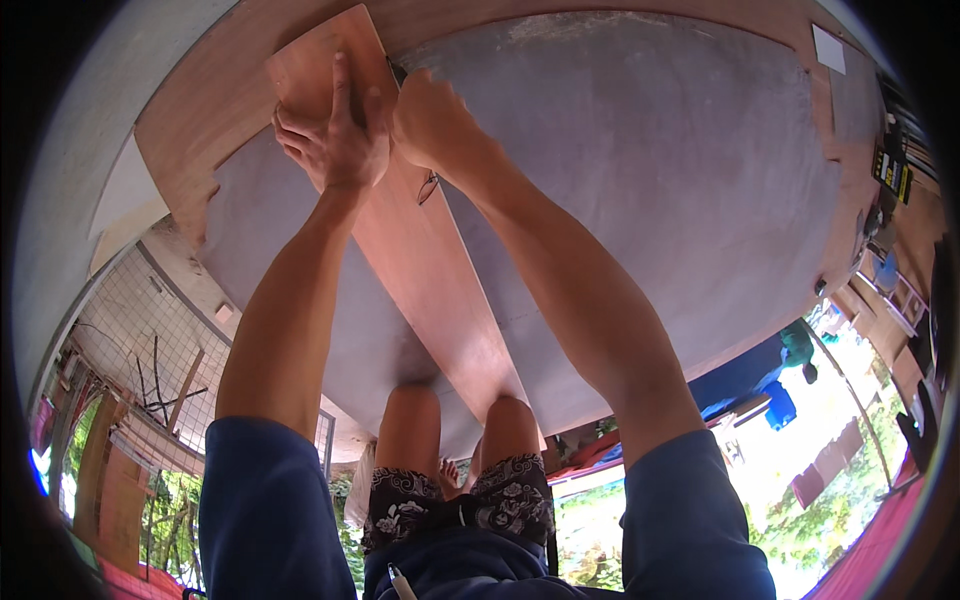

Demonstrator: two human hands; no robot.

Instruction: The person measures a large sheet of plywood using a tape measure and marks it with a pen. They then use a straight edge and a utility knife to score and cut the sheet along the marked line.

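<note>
At the bottom of the frame, dark blue sleeves and patterned shorts are seen, with two bare knees above them. A long, narrow reddish-brown plywood board [420, 250] runs from the knees toward the upper left of the frame, lying across a wide grey flat sheet [650, 170]. Near its far end, the left hand [335, 140] is pressed flat on the board, fingers spread wide. Just to its right, the right hand [432, 120] is curled shut at the board's right edge; what it grips cannot be told
</note>
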